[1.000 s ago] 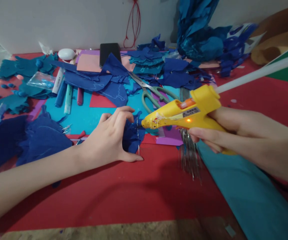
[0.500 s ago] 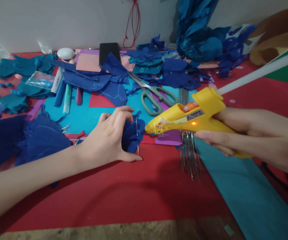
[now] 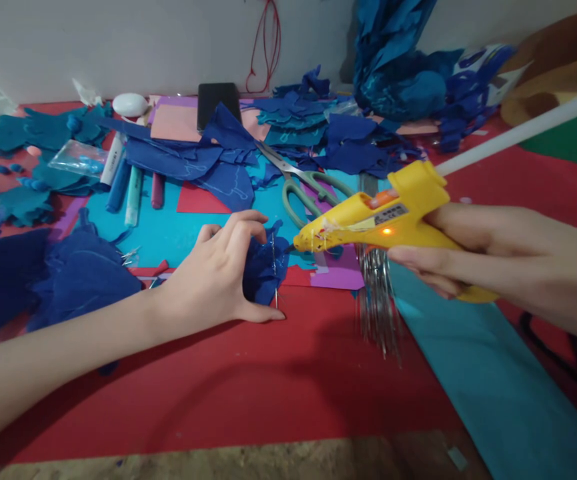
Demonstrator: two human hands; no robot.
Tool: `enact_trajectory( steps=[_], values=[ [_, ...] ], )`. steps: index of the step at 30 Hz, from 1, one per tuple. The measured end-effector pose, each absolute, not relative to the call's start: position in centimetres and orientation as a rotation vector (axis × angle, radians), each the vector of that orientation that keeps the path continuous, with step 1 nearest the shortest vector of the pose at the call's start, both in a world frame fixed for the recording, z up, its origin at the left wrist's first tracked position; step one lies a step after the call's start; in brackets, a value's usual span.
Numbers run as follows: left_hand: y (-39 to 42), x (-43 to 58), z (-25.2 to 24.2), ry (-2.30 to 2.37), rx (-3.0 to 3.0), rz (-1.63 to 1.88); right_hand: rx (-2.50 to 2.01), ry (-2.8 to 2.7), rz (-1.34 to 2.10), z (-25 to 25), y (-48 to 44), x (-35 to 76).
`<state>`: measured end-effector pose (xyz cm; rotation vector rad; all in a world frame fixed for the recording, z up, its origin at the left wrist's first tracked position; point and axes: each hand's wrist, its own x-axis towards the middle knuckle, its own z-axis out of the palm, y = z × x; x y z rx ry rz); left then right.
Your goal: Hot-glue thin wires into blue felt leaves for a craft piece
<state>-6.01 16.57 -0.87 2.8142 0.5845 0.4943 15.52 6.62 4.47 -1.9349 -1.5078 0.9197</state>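
A blue fabric piece (image 3: 263, 277) lies on the red surface, with a thin metal wire (image 3: 275, 267) across it. My left hand (image 3: 228, 270) holds this piece, thumb at its near edge by the wire's end and curled fingers at its far side. In my right hand (image 3: 448, 260) is a yellow glue gun (image 3: 368, 220), its orange light lit and a long white glue stick (image 3: 523, 130) in its back. The nozzle points left, at the right edge of the fabric; whether it touches is unclear.
Green-handled scissors (image 3: 308, 187) lie beyond the gun. Under it is a bundle of thin wires (image 3: 379, 300). Markers (image 3: 134, 197), blue cloth pieces (image 3: 83, 267) and a black flat object (image 3: 218, 107) lie left and behind. A red cord (image 3: 265, 53) hangs at the wall.
The glue gun in my right hand has shifted slightly up, and its nozzle sits a little higher beside the fabric. My left hand has hardly moved.
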Motion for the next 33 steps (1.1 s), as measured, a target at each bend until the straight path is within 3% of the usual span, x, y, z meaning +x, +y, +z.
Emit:
enact_trajectory(
  steps=[33],
  values=[
    [16.45,-5.91,-0.52,0.616,2.794,0.443,-1.94,-1.455,0.953,4.2,6.49,15.32]
  ],
)
